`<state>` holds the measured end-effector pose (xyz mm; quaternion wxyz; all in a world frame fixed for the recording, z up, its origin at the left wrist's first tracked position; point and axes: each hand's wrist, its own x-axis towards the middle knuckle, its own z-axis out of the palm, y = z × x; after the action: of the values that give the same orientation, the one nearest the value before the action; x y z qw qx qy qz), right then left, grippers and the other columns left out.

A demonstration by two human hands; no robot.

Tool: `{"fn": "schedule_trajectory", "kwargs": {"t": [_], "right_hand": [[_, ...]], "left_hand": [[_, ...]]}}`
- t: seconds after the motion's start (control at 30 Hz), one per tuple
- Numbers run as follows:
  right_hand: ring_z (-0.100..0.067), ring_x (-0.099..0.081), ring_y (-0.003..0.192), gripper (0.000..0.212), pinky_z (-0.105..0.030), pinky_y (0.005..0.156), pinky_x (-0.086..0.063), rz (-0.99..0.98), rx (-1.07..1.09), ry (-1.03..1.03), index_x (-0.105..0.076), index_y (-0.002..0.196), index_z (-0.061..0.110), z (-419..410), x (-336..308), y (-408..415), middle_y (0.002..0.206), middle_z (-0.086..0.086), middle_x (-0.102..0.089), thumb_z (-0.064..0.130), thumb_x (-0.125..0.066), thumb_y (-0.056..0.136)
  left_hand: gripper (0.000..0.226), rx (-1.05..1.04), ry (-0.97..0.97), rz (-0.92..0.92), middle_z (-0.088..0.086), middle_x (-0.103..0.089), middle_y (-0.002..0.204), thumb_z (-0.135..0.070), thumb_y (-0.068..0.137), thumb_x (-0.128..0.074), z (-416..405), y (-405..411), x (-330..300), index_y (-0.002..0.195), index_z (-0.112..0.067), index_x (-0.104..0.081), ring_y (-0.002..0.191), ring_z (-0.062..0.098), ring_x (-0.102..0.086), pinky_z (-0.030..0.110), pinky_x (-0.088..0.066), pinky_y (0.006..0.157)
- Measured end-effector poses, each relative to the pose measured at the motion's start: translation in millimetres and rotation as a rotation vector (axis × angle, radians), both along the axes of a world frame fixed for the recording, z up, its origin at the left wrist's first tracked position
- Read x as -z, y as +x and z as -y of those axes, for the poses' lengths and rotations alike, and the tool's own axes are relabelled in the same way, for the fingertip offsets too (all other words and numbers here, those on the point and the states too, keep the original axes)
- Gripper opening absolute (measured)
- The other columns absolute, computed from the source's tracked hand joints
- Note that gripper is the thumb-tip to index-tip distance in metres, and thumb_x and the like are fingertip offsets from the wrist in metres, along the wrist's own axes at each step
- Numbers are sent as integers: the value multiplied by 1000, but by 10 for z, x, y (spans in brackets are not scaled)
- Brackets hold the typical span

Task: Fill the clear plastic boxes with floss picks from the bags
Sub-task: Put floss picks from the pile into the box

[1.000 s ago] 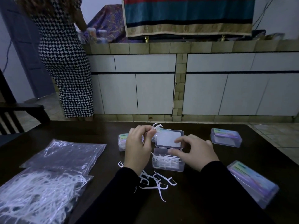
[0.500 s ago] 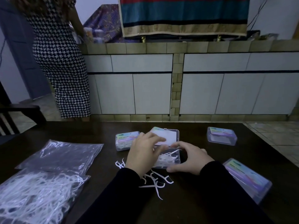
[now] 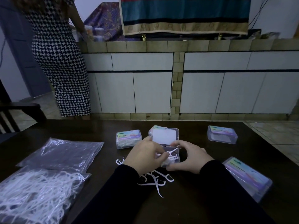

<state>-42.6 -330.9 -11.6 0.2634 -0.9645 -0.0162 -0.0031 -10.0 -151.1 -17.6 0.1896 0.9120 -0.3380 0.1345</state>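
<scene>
Bag of floss picks (image 3: 34, 193) lies at table's left, w/ loose picks (image 3: 155, 180) just before the open clear box (image 3: 168, 152) for short reach. Left hand (image 3: 144, 156) pinches picks into box, fingers curled; right hand (image 3: 191, 156) cups box's right side, apparently to steady it.

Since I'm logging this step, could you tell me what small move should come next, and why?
Probably tuck the raised pick ends down into the open box. The left hand pinches picks over it, the right hand steadies it, some picks stick up above its rim, and its lid stands open.
</scene>
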Motion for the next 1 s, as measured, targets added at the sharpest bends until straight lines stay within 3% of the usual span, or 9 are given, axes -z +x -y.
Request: {"fn": "schedule_trajectory", "kwargs": {"t": [0.13, 0.27, 0.4, 0.53, 0.63, 0.7, 0.8, 1.0], "right_hand": [[-8, -40, 127, 76, -44, 111, -24, 6, -10, 19, -42, 131, 42, -1, 31, 21, 136, 18, -46, 58, -78, 66], [-10, -41, 127, 74, -42, 109, -26, 6, -7, 26, -42, 130, 41, 17, 49, 39, 137, 17, -46, 57, -77, 67], [-9, -41, 125, 75, -43, 109, -26, 12, -14, -4, -42, 130, 41, 0, 39, 40, 136, 16, -47, 59, -77, 66], [-9, -40, 127, 79, -43, 110, -24, 6, -5, -18, -40, 134, 40, -6, 30, 34, 138, 16, -46, 59, -77, 66], [-9, -41, 126, 81, -42, 109, -25, 1, 2, -22, -40, 134, 40, -13, 31, 37, 138, 16, -46, 60, -77, 65], [-9, -41, 126, 80, -42, 109, -26, -3, 0, -17, -40, 133, 40, -10, 29, 37, 138, 16, -46, 60, -77, 65], [-10, -41, 126, 78, -42, 109, -25, -9, -2, -6, -40, 133, 39, -9, 26, 29, 137, 15, -46, 58, -77, 67], [-11, -41, 127, 80, -43, 110, -26, -16, 19, -9, -39, 133, 41, -23, 34, 33, 139, 14, -46, 60, -77, 65]], "left_hand": [[28, 46, 6, -45, -15, -63, 111, -46, 95, -47, 53, -53, -20, 108, -34, -68, 94, 4, -39, 27, -39, 84], [31, 65, 92, -34, -12, -66, 107, -43, 97, -42, 129, -88, 0, 106, -33, -70, 91, 11, -42, 33, -42, 82], [28, 34, -53, 14, -14, -68, 105, -43, 96, -47, 49, -42, -36, 108, -31, -70, 90, 2, -39, 23, -39, 77], [24, 20, -264, -81, -22, -65, 102, -42, 94, -52, -45, -13, -75, 109, -33, -69, 90, -1, -42, 24, -42, 76], [21, 18, -401, -172, -38, -52, 89, -38, 92, -57, -75, -39, -121, 109, -36, -69, 87, -2, -47, 22, -45, 73], [24, 18, -338, -241, -35, -46, 91, -40, 92, -57, -59, -58, -133, 115, -39, -65, 87, -6, -46, 16, -42, 71], [29, -9, -195, -298, -15, -47, 100, -44, 92, -56, -57, -36, -93, 121, -43, -59, 86, -6, -48, 10, -37, 67], [18, 34, -116, -169, -23, -62, 95, -37, 89, -59, -201, 31, -108, 103, -38, -70, 95, 1, -43, 26, -42, 76]]}}
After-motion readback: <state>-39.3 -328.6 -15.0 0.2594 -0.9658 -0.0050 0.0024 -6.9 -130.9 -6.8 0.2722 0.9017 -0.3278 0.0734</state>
